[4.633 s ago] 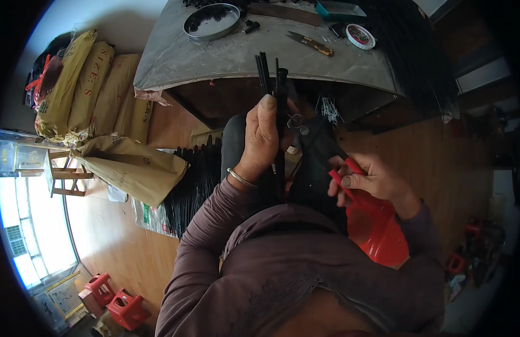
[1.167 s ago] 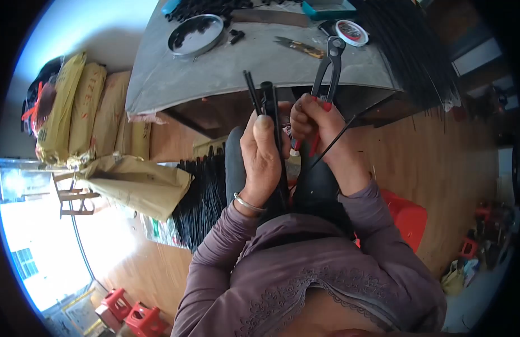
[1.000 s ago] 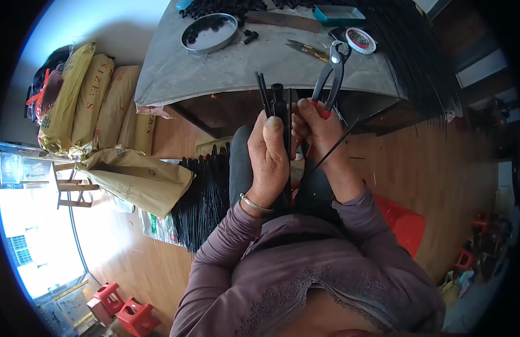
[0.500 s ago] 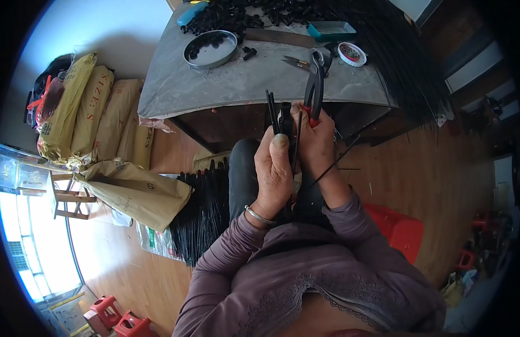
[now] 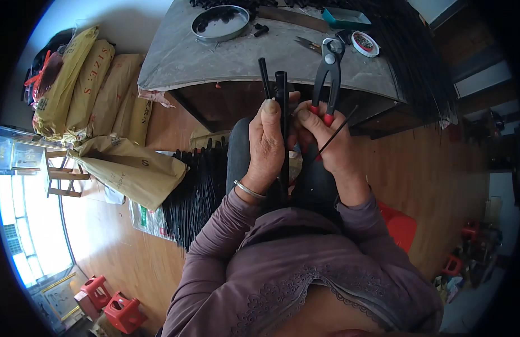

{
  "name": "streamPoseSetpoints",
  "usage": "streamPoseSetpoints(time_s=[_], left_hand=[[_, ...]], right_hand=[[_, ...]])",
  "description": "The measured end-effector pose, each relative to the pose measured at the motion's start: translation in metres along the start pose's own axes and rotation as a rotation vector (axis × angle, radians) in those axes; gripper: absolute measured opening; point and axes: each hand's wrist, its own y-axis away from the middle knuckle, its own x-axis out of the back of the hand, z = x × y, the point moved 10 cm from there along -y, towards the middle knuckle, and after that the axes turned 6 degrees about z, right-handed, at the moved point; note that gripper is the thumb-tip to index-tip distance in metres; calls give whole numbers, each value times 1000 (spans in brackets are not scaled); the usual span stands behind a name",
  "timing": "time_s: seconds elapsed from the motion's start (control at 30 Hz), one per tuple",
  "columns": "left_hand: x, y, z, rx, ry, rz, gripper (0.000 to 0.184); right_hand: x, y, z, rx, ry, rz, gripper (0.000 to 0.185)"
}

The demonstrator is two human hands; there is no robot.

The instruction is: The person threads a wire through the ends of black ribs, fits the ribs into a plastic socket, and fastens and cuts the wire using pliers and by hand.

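Observation:
Black rods (image 5: 263,76) stand upright in my left hand (image 5: 267,137), which is closed round them with the thumb on top. A thicker black tube (image 5: 281,90) rises just right of that thumb, also within the grasp. My right hand (image 5: 327,137) is closed round the red handles of dark pincers (image 5: 328,70), whose head points up over the table edge. Its thumb and fingertips meet beside the tube; what they pinch is too small to make out. A thin black rod (image 5: 341,129) slants across the right hand.
The grey table (image 5: 181,62) carries a round tray (image 5: 220,23), scissors (image 5: 308,44), a teal tray (image 5: 346,18) and a white-rimmed dish (image 5: 365,44). Long black rods (image 5: 417,62) lie at its right. Sacks (image 5: 91,92), a black bundle (image 5: 195,194) and red stools (image 5: 125,312) are at left.
Since the earliest frame the pincers have gone from pointing left low down to upright beside the tube. Over the last half second, my right hand has shifted slightly right, away from the rods.

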Motion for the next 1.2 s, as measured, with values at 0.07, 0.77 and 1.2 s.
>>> streamPoseSetpoints(time_s=[0.07, 0.77, 1.2], left_hand=[[0, -1, 1, -23, 120, 2, 56], [2, -1, 2, -15, 152, 13, 53], [-1, 0, -1, -2, 122, 8, 55]], right_hand=[[0, 3, 0, 2, 67, 30, 19], [-4, 6, -8, 93, 83, 79, 17], [1, 7, -8, 121, 82, 125, 17]])
